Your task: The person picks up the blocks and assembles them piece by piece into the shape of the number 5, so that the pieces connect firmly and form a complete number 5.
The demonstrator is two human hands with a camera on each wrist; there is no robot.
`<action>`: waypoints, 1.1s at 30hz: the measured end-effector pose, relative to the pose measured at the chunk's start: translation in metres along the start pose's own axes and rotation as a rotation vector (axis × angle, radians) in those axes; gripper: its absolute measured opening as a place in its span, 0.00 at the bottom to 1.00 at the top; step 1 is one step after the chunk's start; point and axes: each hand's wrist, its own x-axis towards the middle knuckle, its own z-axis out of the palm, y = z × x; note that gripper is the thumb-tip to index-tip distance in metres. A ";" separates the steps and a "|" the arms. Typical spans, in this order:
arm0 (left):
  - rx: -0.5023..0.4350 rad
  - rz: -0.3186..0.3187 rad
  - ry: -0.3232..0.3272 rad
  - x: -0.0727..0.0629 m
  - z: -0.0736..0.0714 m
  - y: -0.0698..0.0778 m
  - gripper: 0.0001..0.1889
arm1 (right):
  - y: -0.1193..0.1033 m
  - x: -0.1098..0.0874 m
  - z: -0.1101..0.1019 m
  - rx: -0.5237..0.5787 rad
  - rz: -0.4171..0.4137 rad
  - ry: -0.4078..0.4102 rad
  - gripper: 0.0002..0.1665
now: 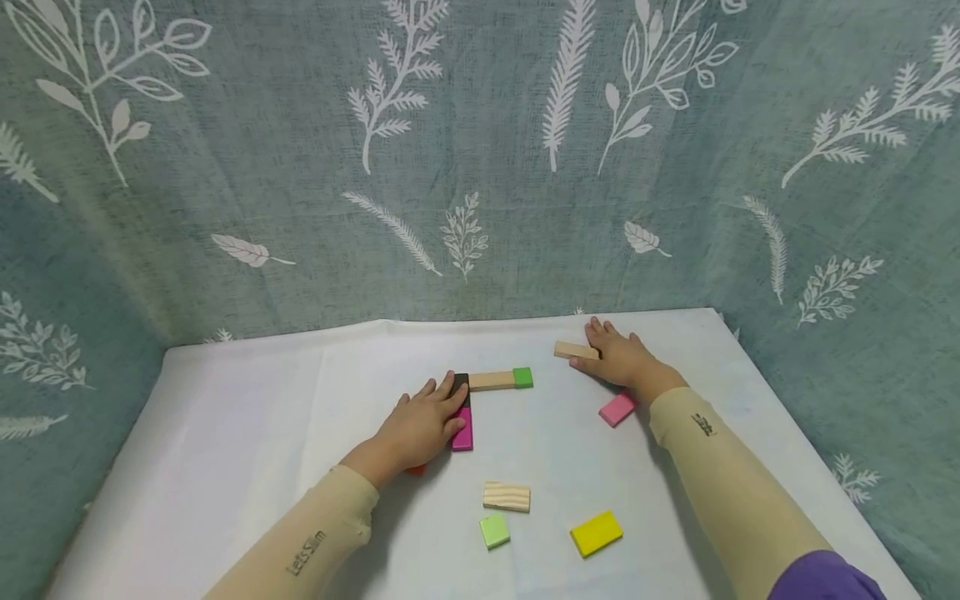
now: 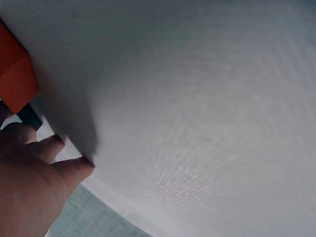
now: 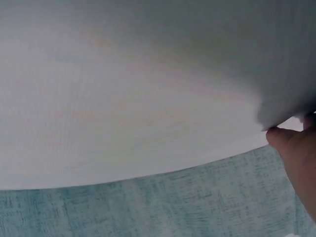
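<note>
A white cloth (image 1: 247, 417) is covering the work surface, lying mostly smooth around the magenta block (image 1: 462, 437) and showing faint creases. Nearest, in front of the magenta block, two beige sleeves (image 1: 742, 492) are reaching inward, the one on its right emerging from purple fabric (image 1: 825, 577). A yellow block (image 1: 597, 534) is lying in front of the magenta block and well to its right; a pale green block (image 1: 495, 531) and a striped wooden block (image 1: 507, 497) are lying nearer, slightly right.

Just left of the magenta block, an orange block (image 1: 416, 469) is showing partly beneath the wrist. The left hand (image 1: 422, 427) is lying with fingers extended, gripping nothing visibly, its thumb touching the glossy, flat magenta block and its fingertips touching the dark black block (image 1: 462, 385) directly beyond. A pink block (image 1: 617, 409) is lying well to the right.

Beyond the magenta block, rightward, a pale wooden plank (image 1: 492, 381) is meeting a bright green block (image 1: 522, 377). Farther right, the right hand (image 1: 622, 358) is spreading thumb and fingers about one end of a plain, straw-coloured block (image 1: 574, 350); whether they are pinching it, I cannot tell. Farthest, behind everything, a grey-green curtain (image 1: 300, 208) printed with white leaves is enclosing the surface.
</note>
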 end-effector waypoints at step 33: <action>0.017 0.003 0.001 0.000 0.000 -0.001 0.31 | -0.143 -0.093 0.066 -0.368 -0.311 0.117 0.46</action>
